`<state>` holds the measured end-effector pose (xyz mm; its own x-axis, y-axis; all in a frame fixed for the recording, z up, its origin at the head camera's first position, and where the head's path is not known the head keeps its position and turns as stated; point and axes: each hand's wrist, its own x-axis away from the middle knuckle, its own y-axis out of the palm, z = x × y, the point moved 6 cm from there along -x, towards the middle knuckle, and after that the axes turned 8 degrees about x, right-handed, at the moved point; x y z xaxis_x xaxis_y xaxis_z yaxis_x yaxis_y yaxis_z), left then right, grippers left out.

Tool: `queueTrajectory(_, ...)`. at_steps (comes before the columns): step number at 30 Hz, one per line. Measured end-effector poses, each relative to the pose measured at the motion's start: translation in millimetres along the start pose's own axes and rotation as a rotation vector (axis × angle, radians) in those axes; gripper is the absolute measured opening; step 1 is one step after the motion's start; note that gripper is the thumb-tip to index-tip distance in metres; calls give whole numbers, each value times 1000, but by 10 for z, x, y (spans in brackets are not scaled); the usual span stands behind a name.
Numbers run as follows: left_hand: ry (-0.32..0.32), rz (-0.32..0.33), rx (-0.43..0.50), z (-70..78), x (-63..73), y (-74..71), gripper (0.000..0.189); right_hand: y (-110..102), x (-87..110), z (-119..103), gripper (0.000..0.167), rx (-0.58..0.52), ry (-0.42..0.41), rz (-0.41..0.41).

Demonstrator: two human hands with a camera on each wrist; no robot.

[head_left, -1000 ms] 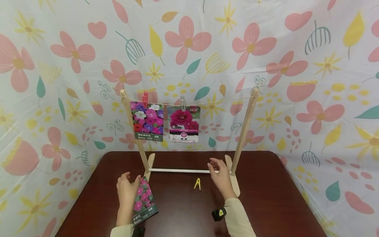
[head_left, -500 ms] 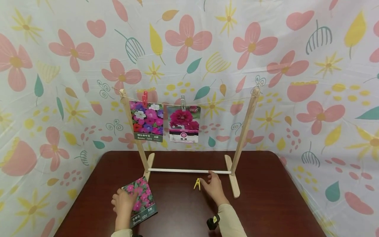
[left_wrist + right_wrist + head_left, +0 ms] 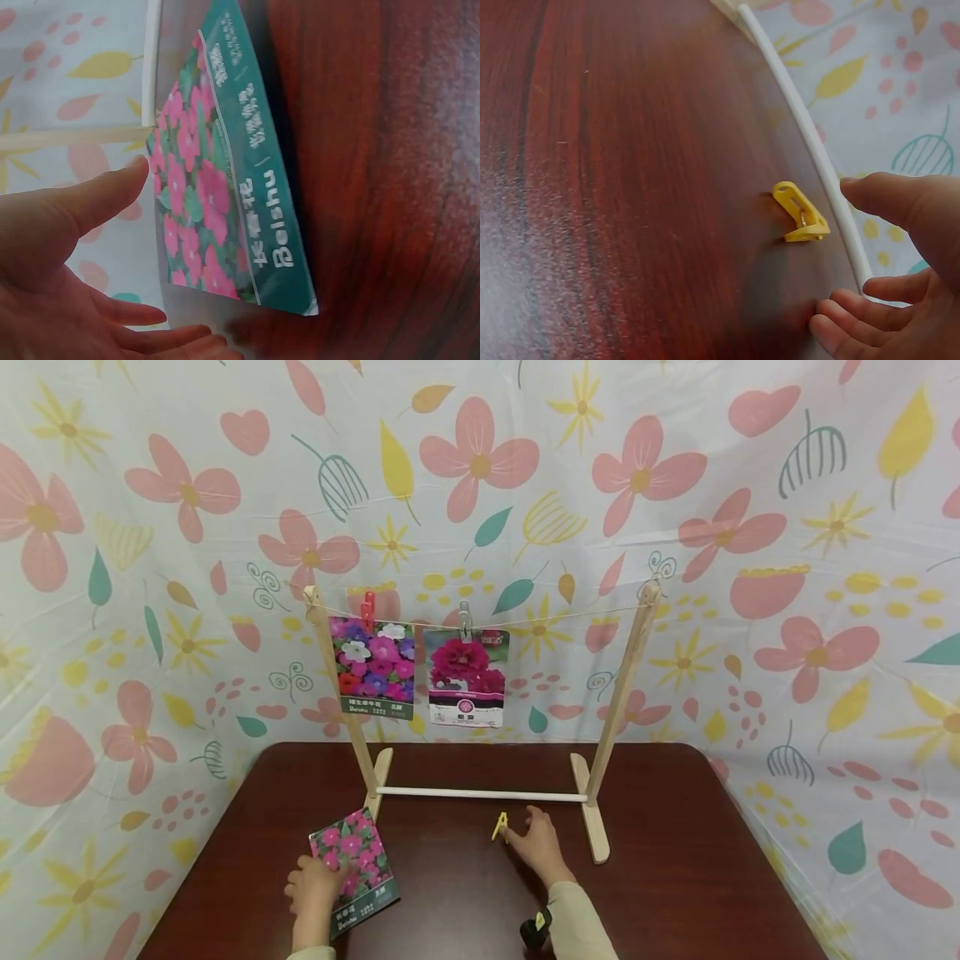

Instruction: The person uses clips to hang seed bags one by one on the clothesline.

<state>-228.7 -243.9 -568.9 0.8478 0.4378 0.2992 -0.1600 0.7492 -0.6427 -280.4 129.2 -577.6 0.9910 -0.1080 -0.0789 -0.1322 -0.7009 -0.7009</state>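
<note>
A seed packet printed with pink flowers lies on the dark wooden table at the front left. My left hand rests at its near left edge, fingers spread and relaxed. A yellow clothespin lies in front of the rack's white bottom rail. My right hand is just to the right of it, thumb and fingers apart around the clothespin, with a small gap to it.
A wooden drying rack stands at the table's back with a string across its top. Two flower seed packets hang from it on a red clip and a grey clip. Floral cloth surrounds the table.
My right hand came down from the white rail to the yellow clothespin. My left hand laid the packet down flat and slid back to its near edge.
</note>
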Motion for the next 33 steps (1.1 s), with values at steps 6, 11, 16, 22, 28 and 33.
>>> queueTrajectory(6, 15, 8, -14, -29, -39, 60, 87, 79, 12, 23, 71, 26, -10, -8)
queueTrajectory(11, 34, 26, -21, -17, -50, 87, 86, 140, 38, 5, 71, 88, 2, 5)
queueTrajectory(16, 44, 50, -25, -2, -62, 106, 85, 189, 60, -19, 63, 186, 7, 46)
queueTrajectory(22, 49, 70, -38, -3, -88, 119, 81, 215, 79, -19, 51, 241, -12, 120)
queueTrajectory(28, 84, 106, -41, -19, -117, 67, 77, 208, 81, 6, 44, 220, 3, 137)
queueTrajectory(33, 125, 114, -42, -21, -131, 36, 74, 207, 82, 5, 43, 213, 3, 139)
